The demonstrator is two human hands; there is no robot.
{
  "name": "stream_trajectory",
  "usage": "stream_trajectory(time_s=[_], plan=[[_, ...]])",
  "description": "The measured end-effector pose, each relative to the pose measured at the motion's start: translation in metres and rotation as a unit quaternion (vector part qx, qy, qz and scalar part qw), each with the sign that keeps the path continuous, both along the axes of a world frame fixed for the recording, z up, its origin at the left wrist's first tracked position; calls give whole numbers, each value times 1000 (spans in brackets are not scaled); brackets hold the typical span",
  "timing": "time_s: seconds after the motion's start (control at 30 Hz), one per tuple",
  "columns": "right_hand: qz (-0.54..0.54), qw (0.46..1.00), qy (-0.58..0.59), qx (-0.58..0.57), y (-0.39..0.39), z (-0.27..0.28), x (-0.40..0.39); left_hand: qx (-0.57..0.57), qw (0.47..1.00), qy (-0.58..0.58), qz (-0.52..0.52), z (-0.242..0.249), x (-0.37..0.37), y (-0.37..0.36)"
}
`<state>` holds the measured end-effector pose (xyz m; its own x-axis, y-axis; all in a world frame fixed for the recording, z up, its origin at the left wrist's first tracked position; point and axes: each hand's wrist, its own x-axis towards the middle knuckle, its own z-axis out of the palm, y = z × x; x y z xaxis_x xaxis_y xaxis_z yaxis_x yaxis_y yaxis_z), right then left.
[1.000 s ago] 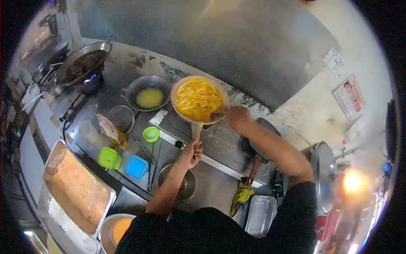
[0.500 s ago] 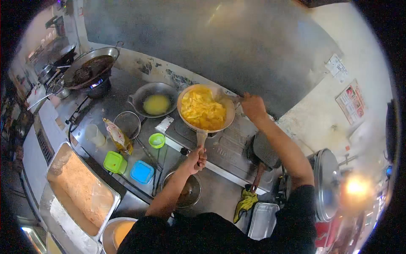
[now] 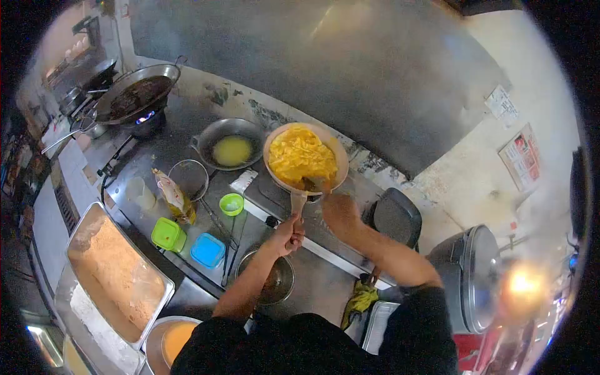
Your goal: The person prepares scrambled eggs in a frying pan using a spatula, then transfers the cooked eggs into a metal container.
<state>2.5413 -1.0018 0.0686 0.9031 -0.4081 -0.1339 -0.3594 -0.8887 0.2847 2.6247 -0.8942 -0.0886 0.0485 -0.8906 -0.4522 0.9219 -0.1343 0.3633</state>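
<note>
Left of the frying pan (image 3: 304,159), the surface (image 3: 325,284) is crowded: a bowl (image 3: 230,144) at the far side, a strainer (image 3: 189,178), a green cup (image 3: 232,204), and two lidded boxes (image 3: 187,242) nearer. A pot (image 3: 272,279) sits under the left forearm. Bare steel stays free near right of the stove (image 3: 325,219), up to the yellow cloth (image 3: 359,300).

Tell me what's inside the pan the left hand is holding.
The pan holds yellow egg spread across most of its base. A utensil from the right hand digs in at the near edge. The base beneath is covered.
</note>
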Motion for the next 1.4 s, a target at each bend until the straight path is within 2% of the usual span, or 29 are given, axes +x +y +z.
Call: stream_trajectory(time_s=[0.07,0.13,0.2,0.27,0.37,0.43,0.53,0.7,0.8,0.87,0.9,0.97,1.03,1.07,1.13,1.17,1.2,1.27,1.3,1.37,1.4], plan=[[-23,1000,-9,6,-17,-35,10,0,1000,-6,10,-2,-1,1],[-112,982,-152,8,-53,-58,29,0,1000,-17,15,0,0,0],[19,986,-156,-52,-93,-40,28,15,1000,11,3,0,1,0],[-27,995,-11,-92,-98,23,36,20,1000,23,3,-4,2,-2],[4,997,18,-79,-75,99,25,21,999,45,6,-6,3,-3],[51,989,122,-71,-59,125,24,19,999,50,4,1,3,-2],[98,988,119,-5,-43,107,25,15,1000,24,4,6,1,1],[124,989,23,74,-34,20,50,28,999,16,1,11,2,2],[66,996,-16,64,-25,-18,69,46,999,-18,7,22,-1,1],[-60,981,-141,119,-26,-44,78,59,997,-55,6,21,0,1],[-64,980,-148,121,-32,-53,80,53,998,-38,7,13,1,-1],[-89,983,-153,50,-51,-63,86,51,998,-25,3,11,2,-2],[-22,967,-252,-27,-87,-68,74,48,999,3,3,13,3,1],[38,968,-246,26,-113,-61,65,55,998,0,-3,13,2,2],[68,983,-161,52,-128,-27,50,66,997,-15,24,12,1,2],[39,996,-81,25,-122,6,43,67,997,-15,20,10,3,1],[38,996,-77,24,-113,34,33,53,998,-11,11,8,5,0],[-97,990,-96,21,-86,73,11,42,999,2,4,4,4,2],[-95,991,-89,20,-79,80,3,39,999,-4,8,7,4,1],[21,995,-40,-90,-65,85,-10,34,999,-8,11,6,3,2],[13,998,-22,-64,-61,69,-10,35,999,1,4,3,4,1]])
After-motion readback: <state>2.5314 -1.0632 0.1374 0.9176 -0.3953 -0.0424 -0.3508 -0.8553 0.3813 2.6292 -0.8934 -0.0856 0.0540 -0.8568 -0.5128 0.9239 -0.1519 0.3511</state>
